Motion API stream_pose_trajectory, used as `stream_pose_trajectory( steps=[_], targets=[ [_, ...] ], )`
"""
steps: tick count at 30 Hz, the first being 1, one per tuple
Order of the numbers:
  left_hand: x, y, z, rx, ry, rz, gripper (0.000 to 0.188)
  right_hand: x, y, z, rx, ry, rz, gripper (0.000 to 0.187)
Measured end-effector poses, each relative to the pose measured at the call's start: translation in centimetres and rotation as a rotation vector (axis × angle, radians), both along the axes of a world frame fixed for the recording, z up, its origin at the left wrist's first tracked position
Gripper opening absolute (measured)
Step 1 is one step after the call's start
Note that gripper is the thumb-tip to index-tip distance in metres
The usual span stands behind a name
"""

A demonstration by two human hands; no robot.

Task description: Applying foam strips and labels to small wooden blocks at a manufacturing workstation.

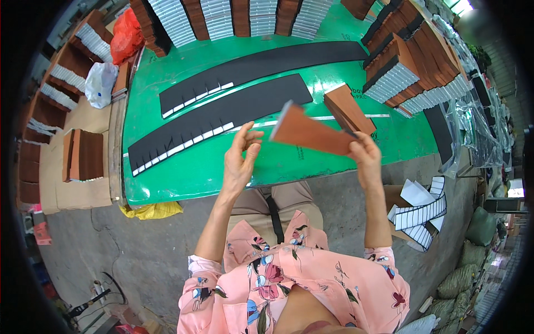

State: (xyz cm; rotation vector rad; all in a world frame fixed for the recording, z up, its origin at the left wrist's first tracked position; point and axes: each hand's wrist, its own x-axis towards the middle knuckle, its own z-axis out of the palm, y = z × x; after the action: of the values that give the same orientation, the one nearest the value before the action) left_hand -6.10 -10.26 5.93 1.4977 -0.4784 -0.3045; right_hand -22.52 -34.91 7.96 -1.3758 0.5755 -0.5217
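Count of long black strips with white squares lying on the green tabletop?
2: the far strip on the green tabletop, and the near strip, between the far one and the left hand. Any lying underneath would be hidden.

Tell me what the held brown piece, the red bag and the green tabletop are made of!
The brown panel in the right hand may be imitation leather: evenly brown and matte, though blurred. The red bag looks like thin plastic, crinkled and shiny. The green tabletop seems plastic-coated or painted, its gloss catching light.
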Motion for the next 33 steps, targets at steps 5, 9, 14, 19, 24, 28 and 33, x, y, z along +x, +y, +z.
stream_pose_trajectory(
  steps=[5, 9, 14, 19, 24, 28, 33],
  targets=[
    [0.0, 1.4, -0.8, 0.118, -0.061, -0.070, 0.033, -1.0, -5.1, 2.6, 0.049, -0.040, -0.221, 0.026],
    [0.5, 7.7, -2.0, 0.116, 0.053, 0.104, 0.030, -0.9, -9.1, -0.3, 0.070, 0.036, -0.238, 0.027],
    [0.6, 15.6, -1.8, 0.228, -0.013, 0.386, 0.026, -0.3, -9.6, -2.5, -0.046, 0.180, -0.275, 0.043],
    [2.3, 20.8, -0.3, 0.316, -0.040, 0.531, 0.025, -4.7, -13.3, -4.8, -0.309, 0.574, -0.293, 0.040],
    [7.5, 31.0, 0.3, 0.424, -0.333, 0.943, 0.023, -2.3, -10.9, -4.6, -0.375, 0.400, -0.582, 0.033],
    [15.3, 36.8, 1.7, 0.496, -0.224, 1.286, 0.040, -2.4, -9.2, -3.6, -0.734, 0.217, -0.621, 0.029],
    [22.4, 42.7, 3.6, 0.762, -0.353, 1.460, 0.064, -0.2, -5.2, -2.9, -0.815, 0.158, -0.378, 0.027]
  ],
)
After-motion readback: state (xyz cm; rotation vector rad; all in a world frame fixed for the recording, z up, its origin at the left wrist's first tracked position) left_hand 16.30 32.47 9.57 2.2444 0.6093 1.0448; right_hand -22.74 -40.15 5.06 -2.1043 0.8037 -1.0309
